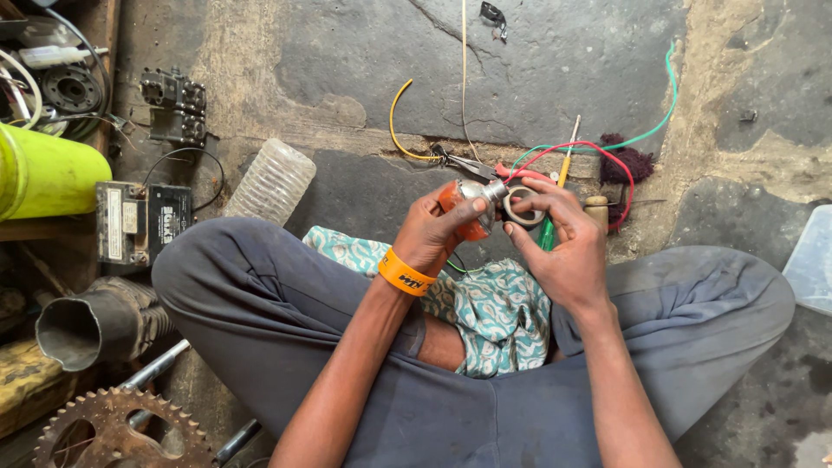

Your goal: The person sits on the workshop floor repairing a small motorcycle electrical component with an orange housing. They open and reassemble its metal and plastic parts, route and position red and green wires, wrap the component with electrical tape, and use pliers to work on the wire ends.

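Seated cross-legged on the stone floor point(537, 78), a patterned cloth point(494, 308) across the lap, the person works just above the knees. The left hand point(433, 234) has its grip closed round an orange-lensed indicator lamp point(464, 208), while the right hand point(563, 243) pinches a tape roll point(524, 211) beside the lamp's stem — wrapping looks under way, not finished. Beyond lie a red wire point(607, 152), scissors point(472, 163) and a screwdriver point(568, 147) — farther left, a battery point(139, 221).

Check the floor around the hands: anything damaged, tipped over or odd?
The stone floor is cracked, and loose wires sprawl across it. A ribbed clear bottle lies on its side. The left hand holds an orange-and-chrome lamp; the right hand holds a tape roll.
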Available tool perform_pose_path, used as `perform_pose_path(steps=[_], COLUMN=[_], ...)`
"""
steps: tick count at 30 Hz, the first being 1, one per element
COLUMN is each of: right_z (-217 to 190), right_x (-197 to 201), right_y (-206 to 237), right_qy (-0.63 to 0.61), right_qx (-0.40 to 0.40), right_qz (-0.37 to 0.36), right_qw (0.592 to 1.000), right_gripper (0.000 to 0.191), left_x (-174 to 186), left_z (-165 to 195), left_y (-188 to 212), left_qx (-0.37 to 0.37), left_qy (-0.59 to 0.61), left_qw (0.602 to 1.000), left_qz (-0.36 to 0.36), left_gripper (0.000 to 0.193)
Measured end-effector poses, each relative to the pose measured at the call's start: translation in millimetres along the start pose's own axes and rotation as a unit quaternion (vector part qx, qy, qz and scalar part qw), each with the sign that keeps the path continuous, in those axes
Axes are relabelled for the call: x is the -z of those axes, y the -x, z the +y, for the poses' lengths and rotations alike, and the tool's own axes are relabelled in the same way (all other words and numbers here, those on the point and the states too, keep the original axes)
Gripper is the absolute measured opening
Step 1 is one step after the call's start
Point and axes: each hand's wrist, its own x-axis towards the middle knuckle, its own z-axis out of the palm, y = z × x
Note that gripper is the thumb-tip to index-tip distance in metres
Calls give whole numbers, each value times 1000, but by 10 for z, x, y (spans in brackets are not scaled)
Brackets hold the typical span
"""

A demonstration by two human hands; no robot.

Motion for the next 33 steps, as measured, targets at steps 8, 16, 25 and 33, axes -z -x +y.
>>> perform_pose_path(steps=[8,16,25,33], right_z=[84,106,210,159], right_x=[83,145,268,164], right_y=[-8,-15,43,42], right_qy=[-110,-113,-149,-119], right_qx=[-17,-66,-87,-83], right_qz=[-83,-119,-110,-62], right_qw=[990,984,979,988], right_gripper=[27,25,22,27], left_x=[21,32,71,75], left_z=[52,172,215,105], left_y=[32,75,64,55], left_qx=[29,38,86,23], left_qy=[60,81,29,40], left_qw=[998,996,994,997], left_qz=[5,23,57,69], left_gripper=[35,37,48,50])
